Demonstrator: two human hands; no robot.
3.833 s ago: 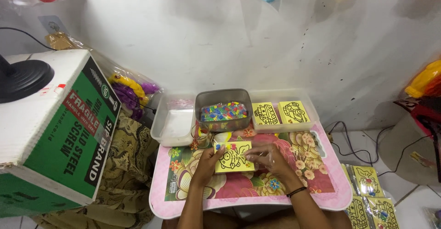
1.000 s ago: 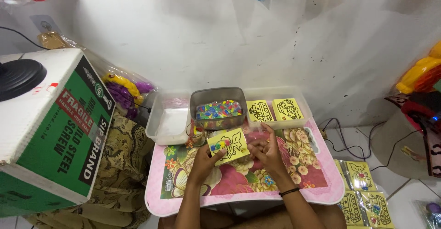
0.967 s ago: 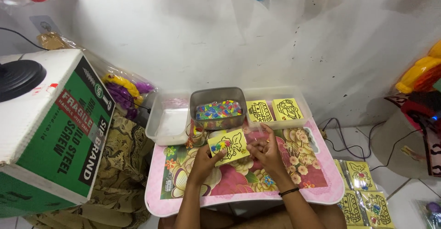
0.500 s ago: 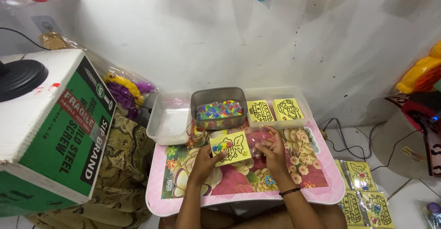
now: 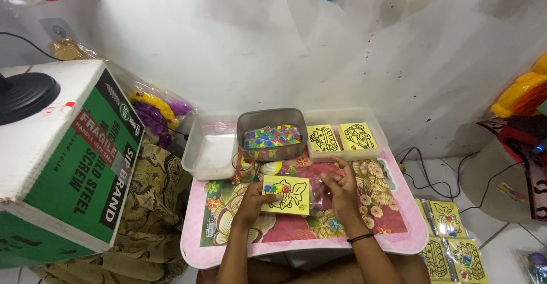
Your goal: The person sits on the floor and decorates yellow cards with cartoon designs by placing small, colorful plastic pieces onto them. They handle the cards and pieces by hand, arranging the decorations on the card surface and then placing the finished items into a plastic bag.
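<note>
A grey tub (image 5: 272, 125) at the surface's (image 5: 393, 233) far edge holds small multicoloured pieces (image 5: 271, 136). To its left stands a clear plastic tub (image 5: 208, 150); its contents cannot be made out. To its right, a clear tray (image 5: 345, 139) holds two yellow picture cards (image 5: 341, 138) side by side. A small glass cup (image 5: 245, 166) stands just in front of the grey tub.

The yellow card (image 5: 286, 194) lies near the middle of the surface, long axis left to right, slightly tilted, printed side up. The left hand (image 5: 252, 195) pinches its left edge. The right hand (image 5: 341, 186) rests beside the card's right edge, fingers curled together on a clear plastic sleeve (image 5: 322, 195).
</note>
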